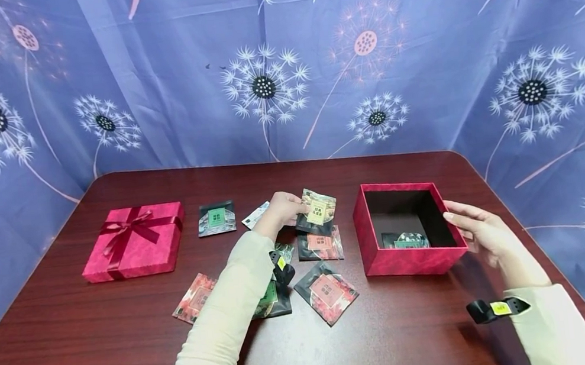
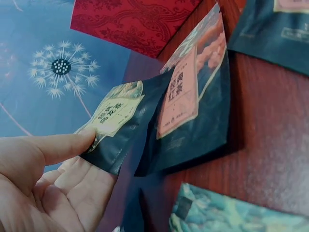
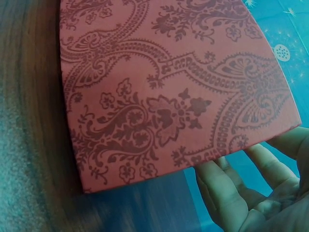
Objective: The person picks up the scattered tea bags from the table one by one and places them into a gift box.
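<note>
My left hand pinches a dark tea packet with a yellow label between thumb and fingers, by its edge. In the left wrist view that packet overlaps a tea packet with a pink label. To the right stands an open red gift box with a dark inside. At the bottom of the box lies a packet with a green label. My right hand holds the right wall of the box at its rim, and the patterned outer side fills the right wrist view.
A red box lid with a ribbon bow lies at the left. Several more tea packets are spread between lid and box, among them a green-labelled one and two pink-labelled ones, left and right. A dandelion-print curtain borders the table.
</note>
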Motion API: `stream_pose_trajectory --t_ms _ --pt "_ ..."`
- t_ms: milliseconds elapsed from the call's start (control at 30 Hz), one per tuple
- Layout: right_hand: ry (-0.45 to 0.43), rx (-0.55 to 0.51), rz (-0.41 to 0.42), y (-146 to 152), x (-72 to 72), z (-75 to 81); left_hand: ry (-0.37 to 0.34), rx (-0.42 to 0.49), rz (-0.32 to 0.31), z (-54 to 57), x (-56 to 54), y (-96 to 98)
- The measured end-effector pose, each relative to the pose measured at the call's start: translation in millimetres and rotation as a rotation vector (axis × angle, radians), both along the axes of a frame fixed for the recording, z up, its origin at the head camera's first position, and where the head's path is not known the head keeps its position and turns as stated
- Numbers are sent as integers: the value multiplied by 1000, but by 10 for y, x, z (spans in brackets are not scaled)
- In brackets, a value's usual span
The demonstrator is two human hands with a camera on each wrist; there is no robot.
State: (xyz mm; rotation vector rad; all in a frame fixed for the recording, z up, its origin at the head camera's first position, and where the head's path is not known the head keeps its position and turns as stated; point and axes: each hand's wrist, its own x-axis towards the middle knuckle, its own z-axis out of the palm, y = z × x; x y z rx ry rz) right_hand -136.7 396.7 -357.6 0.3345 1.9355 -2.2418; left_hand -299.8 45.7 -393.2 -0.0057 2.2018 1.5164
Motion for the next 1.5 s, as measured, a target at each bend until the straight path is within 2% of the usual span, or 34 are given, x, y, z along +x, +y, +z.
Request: stream_pose_trajectory --t_ms 33,67,233,267,467,833,1033,1167,1333,1500 --pt "-1 -6 -1 4 -2 2 3 26 -9 -108 -88 -9" --pt "-2 -13 -2 9 -3 4 -2 28 -11 -134 -116 -9" --pt "-12 -31 -5 34 -8 2 -16 32 -21 -137 -136 12" --pt "-14 -35 -5 35 -9 0 -26 18 -14 -32 -52 17" --pt "-6 -51 -4 26 -15 -9 9 33 -36 74 66 -17" --pt "2 -55 4 37 -7 -18 -6 111 -17 167 96 -9" --pt "11 -55 10 30 -12 -19 17 140 -25 211 77 -26" --pt "11 -64 10 24 -15 -20 28 159 -19 281 89 -30" --pt "11 -58 6 23 -22 -17 10 192 7 391 111 -28" --pt "23 -70 12 20 -40 -32 10 207 -12 460 126 -23"
